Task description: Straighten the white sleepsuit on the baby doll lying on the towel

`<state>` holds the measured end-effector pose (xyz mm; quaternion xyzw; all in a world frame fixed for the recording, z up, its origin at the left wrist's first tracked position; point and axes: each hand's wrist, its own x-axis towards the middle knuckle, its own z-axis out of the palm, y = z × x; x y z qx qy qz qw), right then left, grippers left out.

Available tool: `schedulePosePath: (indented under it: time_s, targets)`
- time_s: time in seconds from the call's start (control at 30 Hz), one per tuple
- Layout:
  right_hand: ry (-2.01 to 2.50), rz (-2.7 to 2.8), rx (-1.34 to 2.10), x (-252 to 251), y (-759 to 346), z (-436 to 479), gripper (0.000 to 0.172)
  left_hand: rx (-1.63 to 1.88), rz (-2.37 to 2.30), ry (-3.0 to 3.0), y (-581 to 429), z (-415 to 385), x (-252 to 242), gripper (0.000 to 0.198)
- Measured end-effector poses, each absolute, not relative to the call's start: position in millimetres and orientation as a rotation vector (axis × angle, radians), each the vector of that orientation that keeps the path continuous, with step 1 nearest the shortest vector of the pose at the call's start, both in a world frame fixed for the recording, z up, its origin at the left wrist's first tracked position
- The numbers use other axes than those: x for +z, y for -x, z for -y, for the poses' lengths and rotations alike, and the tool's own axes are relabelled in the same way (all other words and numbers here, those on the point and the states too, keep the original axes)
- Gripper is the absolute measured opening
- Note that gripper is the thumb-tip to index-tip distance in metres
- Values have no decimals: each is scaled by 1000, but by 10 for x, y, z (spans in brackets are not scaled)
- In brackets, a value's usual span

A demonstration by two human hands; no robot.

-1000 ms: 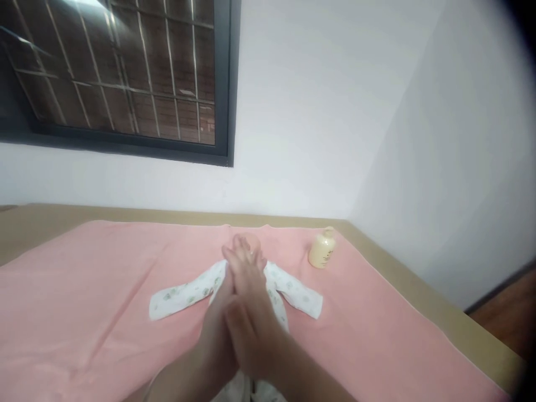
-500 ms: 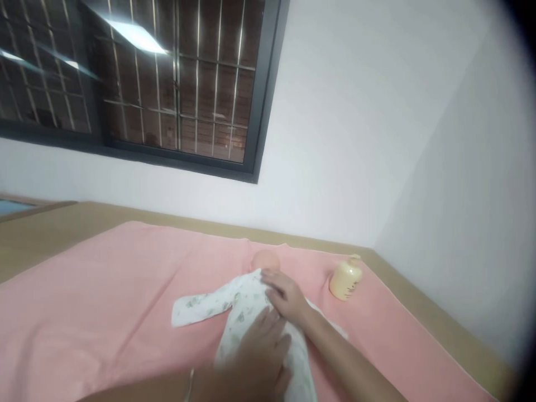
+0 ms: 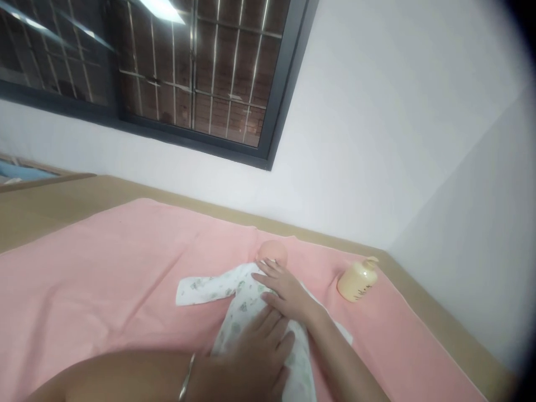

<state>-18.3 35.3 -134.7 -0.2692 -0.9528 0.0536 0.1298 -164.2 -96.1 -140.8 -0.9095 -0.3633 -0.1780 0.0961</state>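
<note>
A baby doll (image 3: 244, 296) in a white long-sleeved suit with a small green-grey print lies on the pink sheet (image 3: 138, 268). Its smooth, skin-coloured head (image 3: 273, 252) points away from me, and one sleeve stretches out to the left. My right hand (image 3: 285, 290) rests on the upper part of the suit, fingers spread, tips close to the head. Lower down, my left hand (image 3: 257, 349) lies on the middle of the suit with its fingers extended, somewhat blurred. A thin bracelet (image 3: 187, 377) circles the left wrist. Both hands cover much of the doll's trunk.
A cream pump bottle (image 3: 358, 281) stands on the sheet to the right of the doll. Beyond the sheet runs a tan surface edge (image 3: 201, 205) against the white wall (image 3: 355, 139). A dark-framed window (image 3: 268, 131) with bars is above. Something blue (image 3: 25, 170) shows at far left.
My right hand has its fingers spread wider and reaches slightly nearer the doll's head. My left hand stays on the suit. The camera view has tilted and shifted a little.
</note>
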Motion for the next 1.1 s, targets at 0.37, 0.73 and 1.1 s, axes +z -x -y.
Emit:
schedulePosePath:
  time_s: [0.37, 0.73, 1.1]
  targets:
    - [725, 2877, 317, -1115, 92, -114, 49, -575, 1152, 2838, 1662, 883, -1455, 44]
    - [876, 2782, 195, -1045, 63, -92, 43, -508, 1100, 2842, 1705, 877, -1442, 44]
    - [1040, 2828, 250, -1190, 37, -227, 53, -513, 1039, 2803, 1705, 886, -1423, 42]
